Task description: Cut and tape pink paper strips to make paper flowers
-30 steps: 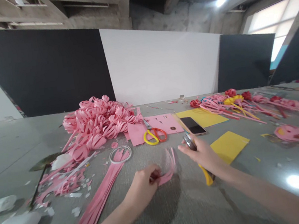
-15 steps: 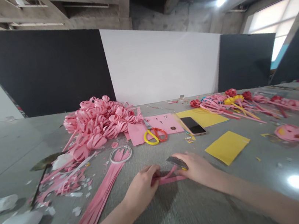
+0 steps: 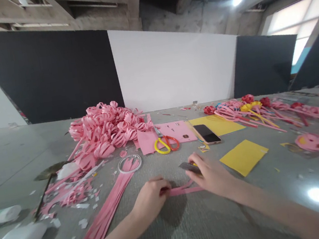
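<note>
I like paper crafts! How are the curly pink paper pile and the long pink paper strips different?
The curly pink paper pile is looped and puffy; the long pink paper strips are straight and flat. The pile heaps up high; the strips lie low, with a round white ring at their far end. Both are pink.

Both forearms angled inward, fingers curled, seemingly pinching

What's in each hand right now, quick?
Left hand: closed, holding pink paper strips.
Right hand: closed around a dark-bladed tool; can't tell if its fingers grip the strips too.
</note>
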A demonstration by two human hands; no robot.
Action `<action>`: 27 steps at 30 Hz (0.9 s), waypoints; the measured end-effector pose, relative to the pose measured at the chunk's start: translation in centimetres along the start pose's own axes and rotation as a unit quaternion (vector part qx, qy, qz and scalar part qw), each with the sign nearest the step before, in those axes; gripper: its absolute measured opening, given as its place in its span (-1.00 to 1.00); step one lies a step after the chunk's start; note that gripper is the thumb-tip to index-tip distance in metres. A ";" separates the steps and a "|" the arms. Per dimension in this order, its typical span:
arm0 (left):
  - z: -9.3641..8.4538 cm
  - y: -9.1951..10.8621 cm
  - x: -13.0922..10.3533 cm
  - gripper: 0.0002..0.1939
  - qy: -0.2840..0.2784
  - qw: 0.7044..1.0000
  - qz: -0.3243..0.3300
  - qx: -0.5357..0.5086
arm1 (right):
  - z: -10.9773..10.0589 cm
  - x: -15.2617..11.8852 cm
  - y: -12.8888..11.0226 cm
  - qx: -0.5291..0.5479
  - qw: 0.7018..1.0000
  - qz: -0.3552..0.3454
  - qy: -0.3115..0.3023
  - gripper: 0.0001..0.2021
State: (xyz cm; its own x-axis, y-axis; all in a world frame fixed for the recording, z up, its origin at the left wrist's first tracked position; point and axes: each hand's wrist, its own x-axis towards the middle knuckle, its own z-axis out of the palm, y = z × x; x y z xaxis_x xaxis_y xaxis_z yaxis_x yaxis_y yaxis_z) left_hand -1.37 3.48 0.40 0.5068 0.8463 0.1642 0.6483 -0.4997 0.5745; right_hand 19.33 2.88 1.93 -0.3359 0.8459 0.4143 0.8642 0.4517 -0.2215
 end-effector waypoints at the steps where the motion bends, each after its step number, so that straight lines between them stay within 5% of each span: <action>1: 0.2 0.1 0.0 -0.72 0.004 1.000 0.001 -0.006 | 0.1 -0.1 -0.1 -0.007 1.000 -0.017 -0.006 -0.85; 6: 0.6 0.2 -0.1 -0.70 0.009 1.000 0.014 -0.014 | 1.1 -0.6 -0.3 -0.073 0.993 -0.073 -0.050 -0.76; 14: -0.8 -0.3 0.4 -0.79 -0.026 0.999 0.020 -0.013 | 1.3 -0.5 0.8 -0.108 0.990 -0.054 -0.069 -0.70; 21: -1.0 -0.6 0.3 -0.76 -0.025 0.999 0.021 -0.027 | 0.9 -0.2 0.4 -0.105 0.993 -0.052 -0.027 -0.76; 27: -0.2 -0.8 0.1 -0.83 -0.008 0.999 0.022 -0.026 | 0.2 0.2 0.0 -0.155 0.965 -0.210 -0.036 -0.86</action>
State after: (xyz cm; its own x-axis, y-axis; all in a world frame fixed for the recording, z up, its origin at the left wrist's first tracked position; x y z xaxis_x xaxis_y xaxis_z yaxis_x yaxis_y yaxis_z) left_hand -1.98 4.02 0.10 0.5429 0.8209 0.1773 0.5955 -0.5251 0.6080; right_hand 19.23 3.09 1.84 -0.6965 0.6291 0.3452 0.7128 0.6619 0.2319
